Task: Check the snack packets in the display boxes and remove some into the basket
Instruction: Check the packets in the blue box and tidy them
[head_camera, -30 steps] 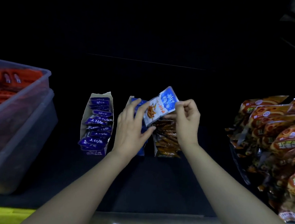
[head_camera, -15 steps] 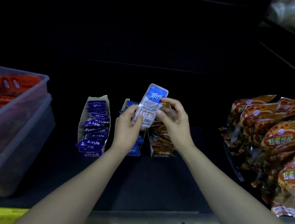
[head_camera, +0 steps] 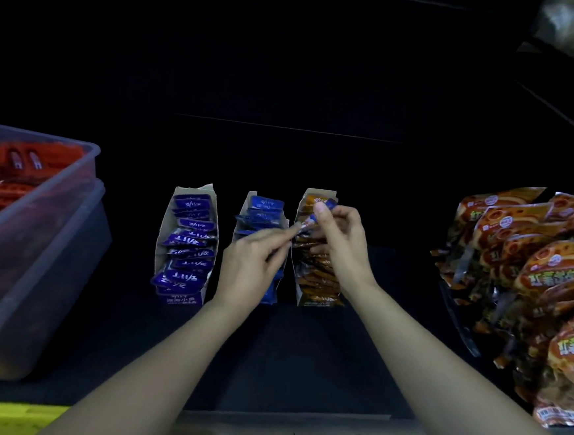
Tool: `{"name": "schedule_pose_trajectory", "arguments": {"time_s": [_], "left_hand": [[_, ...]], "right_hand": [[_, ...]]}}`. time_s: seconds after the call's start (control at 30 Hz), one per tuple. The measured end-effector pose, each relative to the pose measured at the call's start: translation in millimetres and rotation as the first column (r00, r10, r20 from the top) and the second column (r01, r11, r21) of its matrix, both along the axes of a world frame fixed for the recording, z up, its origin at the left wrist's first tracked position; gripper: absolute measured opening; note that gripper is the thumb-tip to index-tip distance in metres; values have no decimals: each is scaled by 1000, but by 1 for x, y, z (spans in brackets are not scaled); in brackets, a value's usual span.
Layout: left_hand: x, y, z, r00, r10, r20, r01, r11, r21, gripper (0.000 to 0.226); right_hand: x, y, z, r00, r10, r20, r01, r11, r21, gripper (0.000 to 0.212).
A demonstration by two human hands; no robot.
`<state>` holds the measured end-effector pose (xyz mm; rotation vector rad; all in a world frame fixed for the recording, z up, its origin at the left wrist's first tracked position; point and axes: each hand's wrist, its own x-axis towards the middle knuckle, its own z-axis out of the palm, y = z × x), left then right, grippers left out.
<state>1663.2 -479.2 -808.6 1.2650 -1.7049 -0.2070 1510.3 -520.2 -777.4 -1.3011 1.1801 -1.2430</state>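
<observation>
Here, in the head view, we are pinching a small blue packet (head_camera: 326, 206) edge-on between both hands, the left hand (head_camera: 254, 266) gripping its near end and the right hand (head_camera: 341, 245) its far end with curled fingers. We are holding it just over the orange display box (head_camera: 317, 288), with the blue display box (head_camera: 266, 205) and the purple display box (head_camera: 190, 244) standing to its left.

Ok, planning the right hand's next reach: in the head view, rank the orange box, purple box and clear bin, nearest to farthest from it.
1. Orange box, directly under the right hand, which pinches the blue packet.
2. Purple box, leftmost of the three boxes.
3. Clear bin, far left.
</observation>
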Motion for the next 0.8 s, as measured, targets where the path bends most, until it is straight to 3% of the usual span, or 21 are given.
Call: {"name": "schedule_pose_trajectory", "arguments": {"time_s": [0.17,0.3,0.43,0.8], "left_hand": [[5,-6,-10,985,25,173,-35,998,53,42],[15,-8,-21,951,143,274,-186,973,139,54],[22,-14,-26,923,178,342,-289,907,307,66],[26,-17,-45,918,93,385,-218,930,297,67]], "right_hand": [[1,-9,-4,993,-109,-34,109,994,-22,11],[-1,-17,1,981,-196,9,195,968,-158,12],[3,-22,4,986,-163,-31,145,941,-306,12],[34,-39,-26,928,-119,-352,-56,891,-450,15]]}}
